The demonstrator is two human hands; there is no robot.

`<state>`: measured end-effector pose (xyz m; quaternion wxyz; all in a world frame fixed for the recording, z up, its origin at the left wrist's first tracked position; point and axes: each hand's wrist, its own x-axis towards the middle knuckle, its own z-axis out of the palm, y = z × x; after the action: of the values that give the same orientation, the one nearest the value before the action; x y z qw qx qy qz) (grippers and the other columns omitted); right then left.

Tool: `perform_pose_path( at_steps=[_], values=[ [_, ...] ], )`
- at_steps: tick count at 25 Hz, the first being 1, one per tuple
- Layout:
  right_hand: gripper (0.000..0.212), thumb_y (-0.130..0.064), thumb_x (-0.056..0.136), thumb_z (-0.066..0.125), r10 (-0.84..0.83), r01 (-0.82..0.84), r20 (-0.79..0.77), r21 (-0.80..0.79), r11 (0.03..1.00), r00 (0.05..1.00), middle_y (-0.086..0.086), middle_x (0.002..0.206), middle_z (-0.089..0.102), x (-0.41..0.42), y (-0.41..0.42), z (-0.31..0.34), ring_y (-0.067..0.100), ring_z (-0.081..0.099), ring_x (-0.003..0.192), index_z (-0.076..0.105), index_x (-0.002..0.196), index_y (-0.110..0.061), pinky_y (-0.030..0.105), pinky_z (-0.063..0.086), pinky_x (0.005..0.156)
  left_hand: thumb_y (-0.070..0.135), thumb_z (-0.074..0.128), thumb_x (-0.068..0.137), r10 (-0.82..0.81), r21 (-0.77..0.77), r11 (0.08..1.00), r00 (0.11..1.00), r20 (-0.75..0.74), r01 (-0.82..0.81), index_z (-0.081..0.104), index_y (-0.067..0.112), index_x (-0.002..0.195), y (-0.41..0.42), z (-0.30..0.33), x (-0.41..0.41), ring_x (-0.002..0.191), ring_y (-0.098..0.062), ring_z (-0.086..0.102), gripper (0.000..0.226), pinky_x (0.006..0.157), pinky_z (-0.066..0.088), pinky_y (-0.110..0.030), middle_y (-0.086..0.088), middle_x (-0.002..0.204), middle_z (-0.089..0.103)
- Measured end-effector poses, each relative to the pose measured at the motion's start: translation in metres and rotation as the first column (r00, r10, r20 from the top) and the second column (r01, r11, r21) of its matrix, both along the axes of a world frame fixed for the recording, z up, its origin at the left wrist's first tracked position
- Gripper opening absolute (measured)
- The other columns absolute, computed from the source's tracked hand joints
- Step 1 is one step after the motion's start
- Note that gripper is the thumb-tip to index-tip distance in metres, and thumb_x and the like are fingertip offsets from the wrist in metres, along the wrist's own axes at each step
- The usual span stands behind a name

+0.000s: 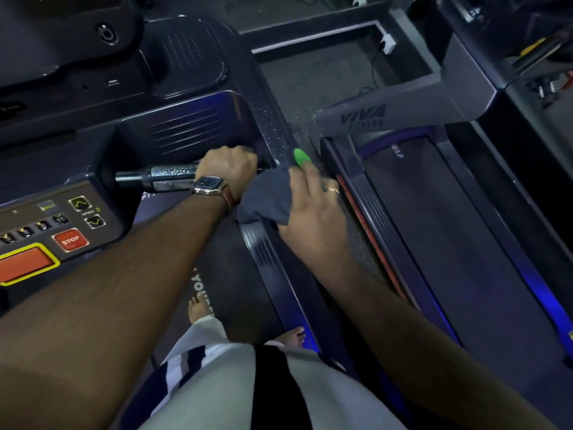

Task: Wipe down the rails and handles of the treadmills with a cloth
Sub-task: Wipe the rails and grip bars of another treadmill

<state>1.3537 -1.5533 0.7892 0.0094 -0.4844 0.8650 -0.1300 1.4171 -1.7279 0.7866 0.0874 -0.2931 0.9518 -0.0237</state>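
My left hand (228, 164), with a watch on the wrist, grips the right end of a shiny chrome handle bar (164, 178) that sticks out of the treadmill console. A dark grey cloth (268, 197) hangs just right of that hand. My right hand (313, 206) holds the cloth from the right, fingers partly extended, one fingertip capped in bright green. The handle's metal shows fine droplets or specks. The dark side rail (269, 131) of the treadmill runs beyond the hands.
The console panel (62, 231) with a red STOP button sits at lower left. A second treadmill (434, 212) with a grey upright marked VIVA stands to the right, lit blue along its edge. My bare feet stand on the belt below.
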Motion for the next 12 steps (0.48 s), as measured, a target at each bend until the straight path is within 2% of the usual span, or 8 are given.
perform_pose_path(
  at_steps=[2,3,4,5,8,9,10,12],
  values=[
    [0.06,-0.044,0.081,0.061,-0.147,0.159,0.29,-0.019,0.987,0.946,0.007,0.133,0.056,-0.019,0.013,0.002,0.032,0.058,0.112,0.054,0.132,-0.013,0.037,0.05,0.086,0.017,0.049,0.091,0.018,-0.021,1.0,1.0,-0.019,-0.018,0.063,0.008,0.105,0.003,-0.001,0.003,0.089,-0.039,0.068,0.021,0.062,0.042,-0.036,-0.014,0.1,0.07],
    [0.058,-0.054,0.085,0.059,-0.261,0.284,0.464,0.02,0.959,0.847,0.009,0.125,0.062,-0.027,0.004,0.004,0.032,0.061,0.11,0.059,0.126,-0.013,0.035,0.049,0.083,0.019,0.054,0.089,0.027,-0.019,0.999,0.999,-0.02,-0.027,0.063,0.009,0.104,0.003,0.0,0.004,0.088,-0.039,0.068,0.02,0.062,0.043,-0.036,-0.013,0.098,0.07],
    [0.06,-0.062,0.085,0.058,-0.355,0.365,0.547,0.095,0.926,0.758,0.01,0.118,0.066,-0.034,-0.016,0.008,0.032,0.063,0.108,0.063,0.12,-0.013,0.034,0.049,0.081,0.02,0.057,0.087,0.031,-0.01,0.999,0.999,-0.02,-0.031,0.063,0.009,0.103,0.003,0.002,0.004,0.088,-0.038,0.069,0.02,0.062,0.045,-0.036,-0.013,0.098,0.07],
    [0.065,-0.068,0.083,0.058,-0.373,0.357,0.545,0.141,0.923,0.75,0.011,0.115,0.068,-0.035,-0.03,0.014,0.032,0.064,0.107,0.064,0.117,-0.013,0.034,0.05,0.081,0.022,0.058,0.086,0.035,0.003,0.999,0.999,-0.023,-0.035,0.063,0.009,0.102,0.003,0.002,0.004,0.088,-0.038,0.068,0.021,0.064,0.047,-0.037,-0.013,0.097,0.07],
    [0.081,-0.071,0.071,0.066,-0.228,0.21,0.456,0.09,0.973,0.86,0.006,0.121,0.065,-0.033,-0.013,0.009,0.026,0.062,0.111,0.058,0.127,-0.013,0.035,0.051,0.089,0.023,0.059,0.085,0.044,0.025,0.999,0.999,-0.009,-0.044,0.063,0.008,0.101,0.004,0.006,0.001,0.089,-0.038,0.068,0.022,0.065,0.048,-0.037,-0.013,0.097,0.07],
    [0.081,-0.071,0.069,0.069,-0.238,0.195,0.535,0.136,0.971,0.811,0.003,0.118,0.067,-0.037,0.007,0.003,0.022,0.064,0.109,0.06,0.126,-0.014,0.035,0.052,0.09,0.022,0.06,0.084,0.052,0.023,0.998,0.999,-0.01,-0.052,0.062,0.009,0.1,0.004,0.006,0.001,0.088,-0.038,0.068,0.021,0.064,0.047,-0.036,-0.013,0.096,0.07],
    [0.079,-0.071,0.067,0.071,-0.267,0.207,0.688,0.171,0.963,0.674,-0.001,0.114,0.069,-0.043,0.022,-0.001,0.018,0.066,0.104,0.064,0.122,-0.015,0.033,0.053,0.09,0.021,0.06,0.084,0.065,0.021,0.998,0.998,-0.005,-0.065,0.062,0.009,0.1,0.006,0.006,0.002,0.087,-0.038,0.068,0.021,0.063,0.046,-0.036,-0.013,0.095,0.07],
    [0.066,-0.064,0.08,0.065,-0.317,0.312,0.92,0.239,0.92,0.229,0.002,0.12,0.071,-0.059,0.015,0.002,0.01,0.068,0.092,0.067,0.121,-0.013,0.024,0.055,0.081,0.02,0.06,0.083,0.061,0.007,0.998,0.998,-0.007,-0.061,0.061,0.01,0.101,0.007,0.005,0.002,0.085,-0.038,0.068,0.021,0.062,0.044,-0.036,-0.012,0.094,0.07]
  ],
)
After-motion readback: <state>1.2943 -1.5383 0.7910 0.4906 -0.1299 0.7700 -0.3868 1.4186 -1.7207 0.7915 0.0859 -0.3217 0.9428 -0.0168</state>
